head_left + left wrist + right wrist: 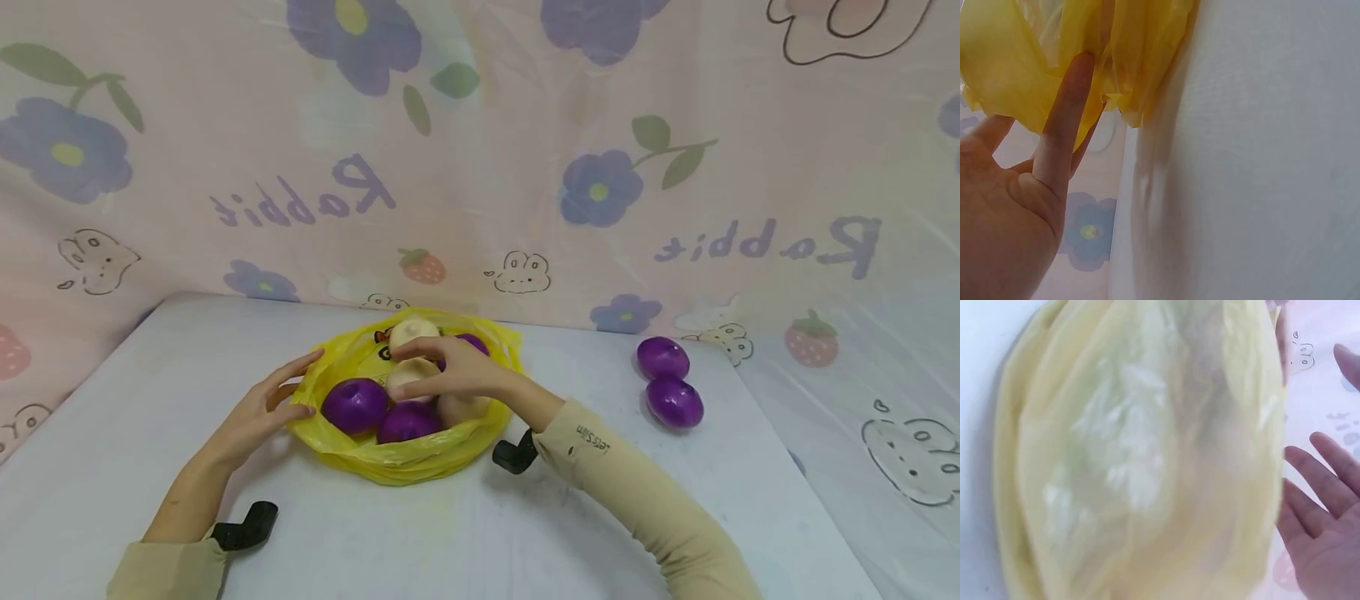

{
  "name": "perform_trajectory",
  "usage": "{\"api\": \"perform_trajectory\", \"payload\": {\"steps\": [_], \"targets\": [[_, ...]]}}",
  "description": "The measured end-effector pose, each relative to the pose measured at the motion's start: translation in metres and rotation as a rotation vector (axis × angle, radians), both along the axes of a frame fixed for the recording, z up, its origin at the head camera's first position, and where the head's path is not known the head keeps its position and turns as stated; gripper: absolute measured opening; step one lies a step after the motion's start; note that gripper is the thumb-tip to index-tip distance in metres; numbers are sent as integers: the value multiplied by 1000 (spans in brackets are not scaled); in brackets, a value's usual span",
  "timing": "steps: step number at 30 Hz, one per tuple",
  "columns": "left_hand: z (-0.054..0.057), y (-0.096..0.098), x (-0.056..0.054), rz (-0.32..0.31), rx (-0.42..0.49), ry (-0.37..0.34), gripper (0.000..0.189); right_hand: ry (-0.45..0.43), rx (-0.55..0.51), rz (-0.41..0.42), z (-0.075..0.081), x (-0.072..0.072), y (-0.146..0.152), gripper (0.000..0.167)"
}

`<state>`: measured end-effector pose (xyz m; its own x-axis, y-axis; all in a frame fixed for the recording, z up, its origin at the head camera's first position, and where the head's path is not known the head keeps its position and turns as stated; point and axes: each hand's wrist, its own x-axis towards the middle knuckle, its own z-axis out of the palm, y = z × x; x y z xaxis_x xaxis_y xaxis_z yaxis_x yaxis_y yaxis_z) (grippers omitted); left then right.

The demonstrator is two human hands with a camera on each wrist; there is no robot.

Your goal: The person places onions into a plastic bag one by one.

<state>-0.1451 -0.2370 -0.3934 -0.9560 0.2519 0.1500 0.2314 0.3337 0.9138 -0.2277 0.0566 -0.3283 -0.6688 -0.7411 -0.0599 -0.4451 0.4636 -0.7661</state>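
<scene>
A yellow plastic bag [405, 473] stands on the table with its mouth spread wide. Inside it lie shiny purple onions [355, 405] and pale, round, onion-like pieces [414, 332]. My left hand [258, 408] is at the bag's left rim; in the left wrist view its straight fingers [1063, 125] touch the yellow plastic. Over the bag's mouth reaches my right hand [457, 368], fingers spread above a pale piece and partly covering it. The right wrist view shows these fingers [1329, 481] extended beside the bag, which hides the contents there.
Two more purple onions [675, 402] lie close together on the right side of the white table [615, 517]. A patterned cloth [480, 167] with flowers and rabbits hangs behind the table. Black wrist mounts [246, 527] stick out from both sleeves.
</scene>
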Motion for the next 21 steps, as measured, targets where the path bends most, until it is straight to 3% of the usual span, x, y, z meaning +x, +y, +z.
{"api": "perform_trajectory", "payload": {"steps": [6, 15, 21], "targets": [[1, 1, 0, -4, 4, -1, 66, 3, -78, -3, -2, 1, 16, 54], [0, 1, 0, 6, -5, -17, 66, -110, -265, -33, -12, 4, 35, 54], [-1, 1, -1, 10, -13, -19, 67, -66, -313, -99, -16, 7, 47, 49]]}}
